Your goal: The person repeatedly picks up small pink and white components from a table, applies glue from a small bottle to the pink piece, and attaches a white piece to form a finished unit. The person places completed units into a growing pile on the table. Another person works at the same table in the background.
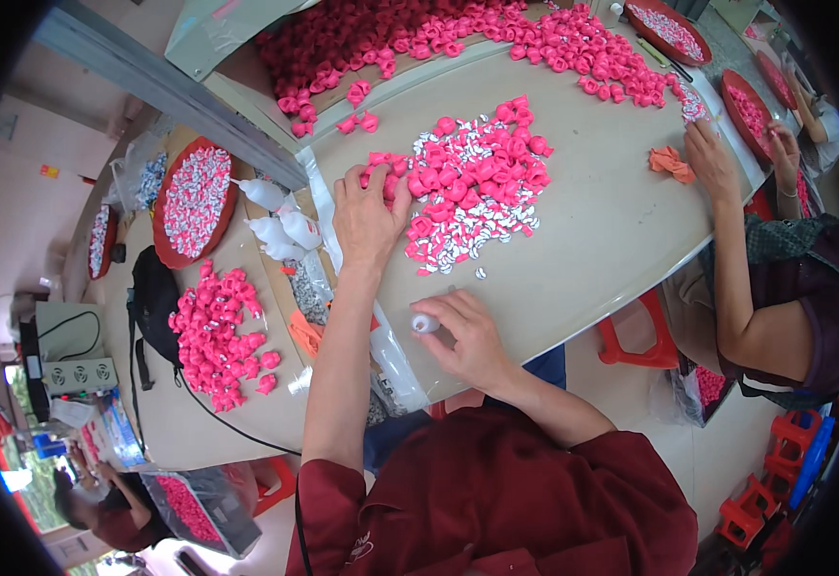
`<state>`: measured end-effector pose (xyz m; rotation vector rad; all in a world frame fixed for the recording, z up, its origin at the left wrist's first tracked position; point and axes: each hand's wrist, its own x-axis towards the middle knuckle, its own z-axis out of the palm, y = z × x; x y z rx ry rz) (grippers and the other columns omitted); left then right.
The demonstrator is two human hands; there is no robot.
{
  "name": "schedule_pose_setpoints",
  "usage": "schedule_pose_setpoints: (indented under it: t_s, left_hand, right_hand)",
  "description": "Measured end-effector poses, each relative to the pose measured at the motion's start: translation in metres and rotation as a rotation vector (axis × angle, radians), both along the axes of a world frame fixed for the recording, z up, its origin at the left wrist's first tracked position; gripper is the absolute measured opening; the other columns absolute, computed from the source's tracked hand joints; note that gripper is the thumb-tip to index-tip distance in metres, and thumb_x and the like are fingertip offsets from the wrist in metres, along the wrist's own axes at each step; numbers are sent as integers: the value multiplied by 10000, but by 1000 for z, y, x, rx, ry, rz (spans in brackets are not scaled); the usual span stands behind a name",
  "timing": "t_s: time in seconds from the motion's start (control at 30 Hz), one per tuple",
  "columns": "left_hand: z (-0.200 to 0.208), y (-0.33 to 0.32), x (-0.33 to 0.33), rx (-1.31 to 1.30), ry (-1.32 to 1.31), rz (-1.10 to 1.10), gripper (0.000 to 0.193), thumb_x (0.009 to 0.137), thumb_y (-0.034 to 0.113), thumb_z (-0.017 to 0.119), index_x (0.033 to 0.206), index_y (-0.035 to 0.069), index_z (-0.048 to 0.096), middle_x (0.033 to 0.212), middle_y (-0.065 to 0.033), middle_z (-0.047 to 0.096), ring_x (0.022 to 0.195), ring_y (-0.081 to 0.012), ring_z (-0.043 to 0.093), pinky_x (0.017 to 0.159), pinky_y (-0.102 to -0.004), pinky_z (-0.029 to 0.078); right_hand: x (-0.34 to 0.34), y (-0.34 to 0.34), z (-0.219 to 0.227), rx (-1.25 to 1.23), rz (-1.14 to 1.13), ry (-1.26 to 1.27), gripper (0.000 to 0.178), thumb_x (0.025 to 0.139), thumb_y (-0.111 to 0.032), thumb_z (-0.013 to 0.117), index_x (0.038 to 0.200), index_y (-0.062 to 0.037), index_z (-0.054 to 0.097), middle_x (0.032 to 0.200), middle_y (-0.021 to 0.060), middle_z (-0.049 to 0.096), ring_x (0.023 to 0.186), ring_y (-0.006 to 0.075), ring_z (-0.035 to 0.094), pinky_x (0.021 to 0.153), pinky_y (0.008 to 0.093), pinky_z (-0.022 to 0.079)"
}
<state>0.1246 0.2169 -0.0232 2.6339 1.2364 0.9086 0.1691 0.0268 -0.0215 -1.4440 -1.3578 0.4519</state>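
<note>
My left hand [369, 219] is at the left edge of a pile on the table, its fingers curled round a small pink moulded piece [392, 182]. How many pieces it grips is hard to make out. The pile mixes hollow rounded pink pieces [515, 163] with small flat pink-and-white parts [458, 232]. Nearer to me, my right hand [472, 338] is closed round a small white squeeze bottle [425, 324], seen nearly end-on just above the tabletop. One loose white part [481, 274] lies between the pile and that hand.
White nozzle bottles [285, 230] stand to the left, near a red tray [196, 206] of small parts and another pink heap [218, 336]. Many pink pieces [592, 48] line the far edge. A co-worker's hand [712, 158] is at the right, beside an orange cloth [671, 164].
</note>
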Motion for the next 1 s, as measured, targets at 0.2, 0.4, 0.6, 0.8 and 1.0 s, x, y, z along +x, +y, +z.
schedule_pose_setpoints:
  t_s: [0.2,0.4,0.6,0.8,1.0]
  left_hand:
    - [-9,39,19,149,-41,49,283,815,261,568,1036,88,607,1078,-146,530,947,-302,498,809,-405,420]
    - [-2,67,31,-25,-99,41,315,896,283,462,1145,108,543,1186,-122,504,1107,-298,433,904,-444,319]
    - [23,31,39,49,-87,-172,379,858,317,522,1163,93,538,1192,-127,496,1173,-309,379,951,-466,263]
    - [52,-19,95,-17,47,-717,481,775,364,612,1172,103,536,1192,-109,488,1150,-308,394,963,-439,290]
    - [29,-6,113,-47,69,-807,269,804,240,603,1014,72,609,998,-107,543,1003,-278,481,847,-381,414]
  right_hand:
    - [2,-2,1,-11,25,9,324,679,-62,663,990,-57,574,914,72,589,834,243,532,755,345,420]
    - [3,-1,0,-28,13,16,287,690,-81,671,965,-50,595,899,76,599,819,242,546,750,337,428]
    - [6,-4,-4,-7,34,61,314,698,-97,660,996,-68,563,913,67,573,847,242,522,765,348,411]
    - [6,-2,-6,35,13,100,299,695,-88,669,977,-55,573,880,74,585,814,247,532,734,345,419]
    - [5,-4,-5,38,-28,133,280,680,-69,687,946,-46,601,845,78,602,774,245,550,699,332,439]
